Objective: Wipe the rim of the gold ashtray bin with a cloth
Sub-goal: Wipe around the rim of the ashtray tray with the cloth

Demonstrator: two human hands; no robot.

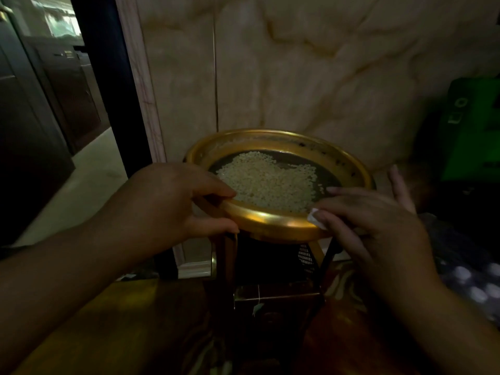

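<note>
The gold ashtray bin [273, 226] stands against a marble wall, its round dish filled with pale pebbles [267, 182] over a dark base. My left hand [176, 198] grips the near-left part of the rim, thumb on top and fingers underneath. My right hand [373, 220] lies over the near-right part of the rim, pressing a small white cloth [313, 217] against it; only a corner of the cloth shows under the fingers. The bin's dark perforated body and gold legs sit below the dish.
A cream marble wall [297, 71] rises directly behind the bin. A doorway with dark wooden cabinets [54, 90] opens at the left. A green object [473, 125] stands at the right, and a dotted dark fabric [465, 280] lies at the lower right.
</note>
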